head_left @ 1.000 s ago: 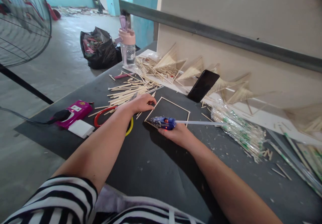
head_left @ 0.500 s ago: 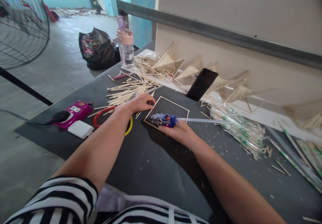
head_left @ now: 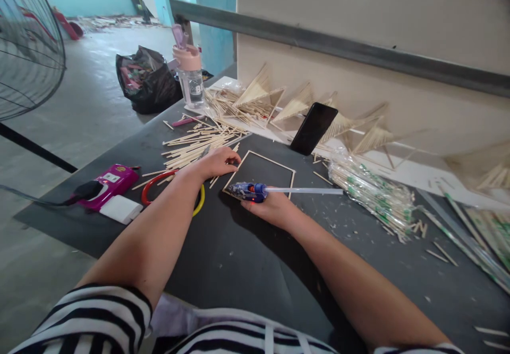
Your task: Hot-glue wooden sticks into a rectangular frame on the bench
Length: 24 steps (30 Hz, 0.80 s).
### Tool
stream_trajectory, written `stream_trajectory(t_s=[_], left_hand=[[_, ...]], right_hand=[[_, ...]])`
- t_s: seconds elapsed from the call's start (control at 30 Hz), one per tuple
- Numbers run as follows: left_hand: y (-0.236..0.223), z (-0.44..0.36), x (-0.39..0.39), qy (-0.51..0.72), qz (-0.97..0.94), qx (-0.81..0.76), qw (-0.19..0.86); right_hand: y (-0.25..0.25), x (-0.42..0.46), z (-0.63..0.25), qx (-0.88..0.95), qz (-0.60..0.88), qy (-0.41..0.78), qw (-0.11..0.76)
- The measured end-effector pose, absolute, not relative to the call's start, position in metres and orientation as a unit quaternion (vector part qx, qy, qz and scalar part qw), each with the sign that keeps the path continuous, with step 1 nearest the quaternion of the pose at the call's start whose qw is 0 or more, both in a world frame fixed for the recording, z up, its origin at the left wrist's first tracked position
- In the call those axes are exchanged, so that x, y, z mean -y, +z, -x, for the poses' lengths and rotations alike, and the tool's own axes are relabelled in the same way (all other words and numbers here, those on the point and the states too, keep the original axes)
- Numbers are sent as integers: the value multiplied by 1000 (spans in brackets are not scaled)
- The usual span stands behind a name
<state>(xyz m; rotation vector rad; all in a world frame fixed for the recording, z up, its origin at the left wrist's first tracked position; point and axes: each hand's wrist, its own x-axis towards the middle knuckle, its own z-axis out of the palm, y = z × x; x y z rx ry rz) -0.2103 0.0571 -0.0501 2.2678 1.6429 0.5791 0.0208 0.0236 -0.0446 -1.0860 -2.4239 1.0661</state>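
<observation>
My right hand is closed around a blue glue gun, its nozzle at the near left corner of a square frame of thin wooden sticks lying flat on the dark table. A clear glue stick juts out of the gun's back to the right. My left hand rests with curled fingers on the frame's left side, pressing it down. Loose wooden sticks lie just beyond that hand.
A pink power strip, a white adapter and a red-yellow ring lie at left. A black phone leans among stick fans by the wall. A pink-lidded bottle stands behind; wrapped stick bundles lie at right.
The view has shifted a little, so everything sits slightly more to the left. Both hands stay on the frame and the glue gun; nothing was picked up or let go.
</observation>
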Motion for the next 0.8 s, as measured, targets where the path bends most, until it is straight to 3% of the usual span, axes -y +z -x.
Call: stream_trajectory(t_s=[0.5, 0.8], left_hand=[[-51, 212, -59, 195, -789, -567, 134], [-50, 215, -63, 189, -796, -559, 133]], right_hand=[[-39, -27, -24, 847, 369, 357, 137], [4, -44, -54, 722, 429, 508, 192]])
